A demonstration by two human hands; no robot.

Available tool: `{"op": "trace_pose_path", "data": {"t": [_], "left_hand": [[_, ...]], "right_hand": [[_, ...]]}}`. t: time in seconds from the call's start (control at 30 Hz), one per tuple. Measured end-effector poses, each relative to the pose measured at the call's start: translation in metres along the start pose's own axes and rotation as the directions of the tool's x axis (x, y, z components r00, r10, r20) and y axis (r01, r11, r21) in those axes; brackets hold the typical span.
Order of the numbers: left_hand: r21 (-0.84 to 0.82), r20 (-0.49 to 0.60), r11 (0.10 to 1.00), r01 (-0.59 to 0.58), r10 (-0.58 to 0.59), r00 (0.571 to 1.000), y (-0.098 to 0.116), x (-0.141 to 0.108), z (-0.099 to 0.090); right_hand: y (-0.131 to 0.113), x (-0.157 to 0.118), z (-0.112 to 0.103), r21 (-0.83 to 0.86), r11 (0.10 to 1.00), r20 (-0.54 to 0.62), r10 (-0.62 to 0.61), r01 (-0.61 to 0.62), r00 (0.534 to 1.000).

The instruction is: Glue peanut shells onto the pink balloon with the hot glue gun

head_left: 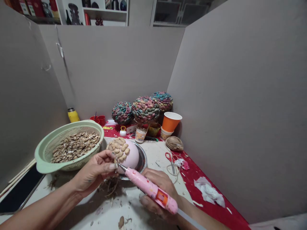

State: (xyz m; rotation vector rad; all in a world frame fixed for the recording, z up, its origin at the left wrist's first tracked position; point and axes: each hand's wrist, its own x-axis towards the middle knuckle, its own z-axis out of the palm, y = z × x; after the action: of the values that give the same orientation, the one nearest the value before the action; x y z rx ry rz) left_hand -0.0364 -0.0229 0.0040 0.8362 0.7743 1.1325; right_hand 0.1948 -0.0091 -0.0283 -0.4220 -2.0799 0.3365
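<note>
- Our right hand (159, 182), nearest us and just right of the pink ball (132, 156), has its fingers wrapped around a pink glue gun (145, 183).
- Our left hand (96, 169), at the ball's near left, has its fingers pinched on a small shell (115, 161) beside the gun's tip.
- The ball sits in a metal bowl (144, 158), peanuts (118, 154) covering its upper left.
- Left of the ball we see a green colander (42, 159); behind it, multicoloured balls (145, 108); to its right, coiled twine (174, 143).

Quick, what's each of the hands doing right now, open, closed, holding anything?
Left hand: closed, pinching what looks like a peanut shell.
Right hand: closed, holding the pink glue gun.
</note>
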Motion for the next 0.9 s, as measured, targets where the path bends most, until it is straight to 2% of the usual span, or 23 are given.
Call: {"op": "trace_pose_path", "data": {"t": [0.27,0.57,0.9], "left_hand": [[0.003,-0.003,1.0,0.0,0.0,1.0,-0.0015,0.0016,0.0011],[0.009,-0.005,1.0,0.023,-0.023,1.0,0.001,0.0025,0.0016],[0.015,0.023,0.999,0.034,-0.035,0.999,-0.002,0.0017,-0.0022]], "right_hand": [[-0.0025,-0.0028,-0.0016,-0.013,0.999,0.065,0.05,-0.05,0.997],[-0.0009,-0.0028,-0.0011,-0.033,0.997,0.064,0.073,-0.071,0.995],[0.0024,-0.0031,0.0015,-0.047,0.999,0.046,0.001,0.001,0.999]]}}
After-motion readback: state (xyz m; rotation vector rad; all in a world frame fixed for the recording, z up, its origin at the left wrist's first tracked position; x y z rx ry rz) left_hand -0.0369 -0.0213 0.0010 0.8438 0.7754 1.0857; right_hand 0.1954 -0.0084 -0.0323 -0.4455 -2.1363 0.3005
